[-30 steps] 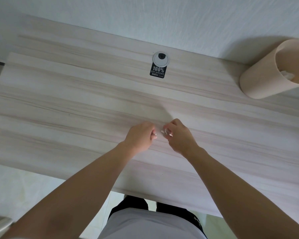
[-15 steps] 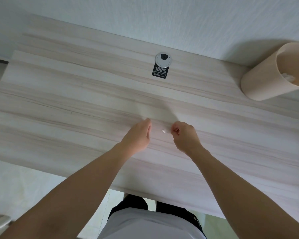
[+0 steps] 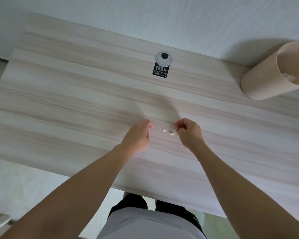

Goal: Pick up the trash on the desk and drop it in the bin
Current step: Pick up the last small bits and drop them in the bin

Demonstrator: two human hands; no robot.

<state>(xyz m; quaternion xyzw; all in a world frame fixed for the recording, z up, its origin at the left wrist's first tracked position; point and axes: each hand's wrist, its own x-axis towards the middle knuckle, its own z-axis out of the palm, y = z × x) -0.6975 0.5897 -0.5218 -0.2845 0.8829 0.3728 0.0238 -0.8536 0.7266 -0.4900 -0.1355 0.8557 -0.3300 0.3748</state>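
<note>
Two tiny white paper scraps (image 3: pixel 167 132) lay on tabletop (image 3: pixel 76 100), frame centre. Featherlight, crushable; likely needed fingertip pinch. Left hand (image 3: pixel 138 137) half-curled, empty. Right hand (image 3: pixel 188 133) curled, contents unclear. Bin (image 3: pixel 266 80) upper right.

On the pale wood-grain desk (image 3: pixel 62 94), two small white paper scraps (image 3: pixel 163 130) (image 3: pixel 172 134) lie side by side near the middle, between the left hand (image 3: pixel 138 137) and right hand (image 3: pixel 188 133). A round grey cable grommet (image 3: pixel 163 57) sits at the far edge, a black label (image 3: pixel 160 71) just before it. The beige cylindrical bin (image 3: pixel 269 76) stands at the far right corner, with crumpled white paper (image 3: pixel 287 77) in it.
</note>
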